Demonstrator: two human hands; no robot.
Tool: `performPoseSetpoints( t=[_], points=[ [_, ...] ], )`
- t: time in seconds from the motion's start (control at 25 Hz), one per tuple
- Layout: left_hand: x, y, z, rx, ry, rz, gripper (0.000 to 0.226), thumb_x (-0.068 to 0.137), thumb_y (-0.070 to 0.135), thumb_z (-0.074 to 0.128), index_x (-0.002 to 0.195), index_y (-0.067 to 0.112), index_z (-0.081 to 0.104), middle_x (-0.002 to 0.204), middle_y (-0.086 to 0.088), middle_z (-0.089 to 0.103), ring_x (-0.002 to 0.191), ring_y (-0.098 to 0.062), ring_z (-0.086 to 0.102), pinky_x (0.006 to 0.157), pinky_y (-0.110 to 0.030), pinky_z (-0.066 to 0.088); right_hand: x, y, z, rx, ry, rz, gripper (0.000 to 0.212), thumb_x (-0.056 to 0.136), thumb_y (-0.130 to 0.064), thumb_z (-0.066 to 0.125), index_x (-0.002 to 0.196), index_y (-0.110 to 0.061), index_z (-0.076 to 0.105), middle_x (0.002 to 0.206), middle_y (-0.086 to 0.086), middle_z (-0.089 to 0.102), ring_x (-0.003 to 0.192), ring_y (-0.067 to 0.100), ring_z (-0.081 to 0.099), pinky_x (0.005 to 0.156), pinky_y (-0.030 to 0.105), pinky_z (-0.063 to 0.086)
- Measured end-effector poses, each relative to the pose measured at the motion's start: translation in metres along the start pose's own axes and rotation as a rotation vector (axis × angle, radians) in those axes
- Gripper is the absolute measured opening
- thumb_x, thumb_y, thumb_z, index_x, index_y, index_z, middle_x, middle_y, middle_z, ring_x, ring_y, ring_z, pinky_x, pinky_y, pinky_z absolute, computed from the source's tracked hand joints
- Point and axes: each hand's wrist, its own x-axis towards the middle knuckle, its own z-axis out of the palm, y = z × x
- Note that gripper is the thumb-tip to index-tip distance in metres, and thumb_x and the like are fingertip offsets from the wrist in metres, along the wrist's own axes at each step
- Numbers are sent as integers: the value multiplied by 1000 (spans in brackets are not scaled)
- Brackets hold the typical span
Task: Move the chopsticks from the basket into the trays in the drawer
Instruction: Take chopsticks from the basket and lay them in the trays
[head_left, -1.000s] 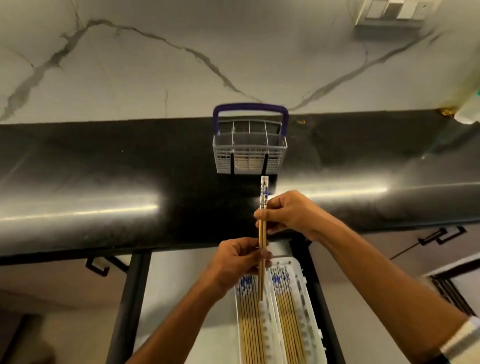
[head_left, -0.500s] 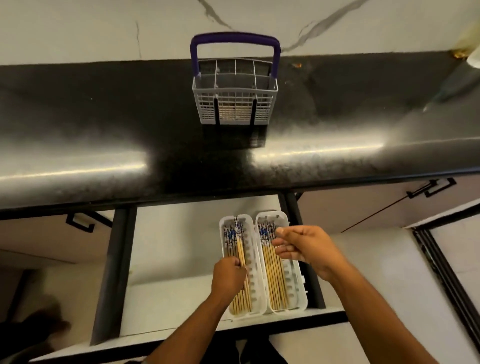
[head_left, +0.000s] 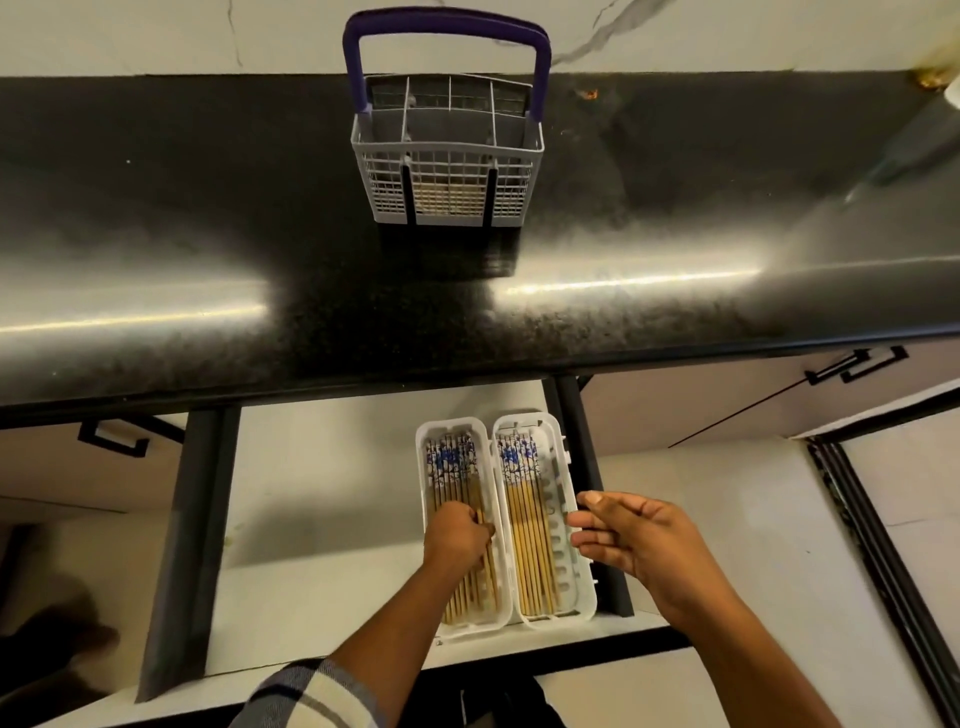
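The left hand (head_left: 457, 535) is down in the left tray (head_left: 425, 441) now, fingers curled on the chopsticks (head_left: 470, 519) lying there. A second ago both hands held a chopstick up near the counter. The right hand (head_left: 631, 540) has let go and hangs over the right tray (head_left: 558, 431), fingers loosely bent, holding nothing. Both white trays sit side by side in the open drawer (head_left: 322, 519). The grey basket (head_left: 448, 171) with the purple handle stands on the black counter (head_left: 208, 208), and looks closer than before.
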Motion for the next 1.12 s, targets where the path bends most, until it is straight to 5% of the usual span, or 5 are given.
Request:
performPoseSetpoints(
  t=[0.24, 0.44, 0.64, 0.84, 1.12],
  points=[
    [3, 3, -7, 92, 24, 7, 14, 84, 23, 75, 86, 10, 69, 83, -6, 74, 74, -20, 74, 75, -36, 62, 6, 0, 4, 15, -6, 11, 25, 91, -21, 63, 107, -4, 72, 93, 17, 77, 85, 29, 75, 79, 36, 62],
    [0, 6, -4, 289, 189, 204, 13, 93, 21, 62, 104, 17, 65, 96, -2, 68, 86, -19, 66, 76, -32, 58, 7, 0, 8, 17, -19, 20, 25, 91, -21, 64, 107, -4, 71, 92, 16, 77, 83, 28, 75, 78, 35, 62],
    [11, 8, -5, 872, 236, 526, 43, 91, 25, 64, 131, 16, 51, 130, -7, 55, 123, -26, 50, 110, -45, 39, 1, 2, 7, 21, -13, 23, 24, 90, -21, 64, 106, -5, 72, 91, 16, 77, 82, 28, 75, 76, 33, 63],
    [15, 2, -9, 1006, 123, 492, 27, 101, 25, 44, 122, 15, 57, 128, -9, 60, 118, -28, 56, 106, -46, 37, -4, 7, 2, 25, 12, 29, 22, 91, -22, 63, 105, -6, 72, 91, 16, 77, 86, 31, 75, 76, 33, 63],
    [14, -5, -6, 1043, 101, 520, 31, 99, 19, 48, 128, 12, 54, 135, -11, 55, 124, -31, 51, 112, -49, 34, -3, 11, 5, 4, 10, 51, 23, 91, -23, 64, 102, -6, 73, 89, 15, 78, 84, 30, 76, 74, 33, 63]
  ],
)
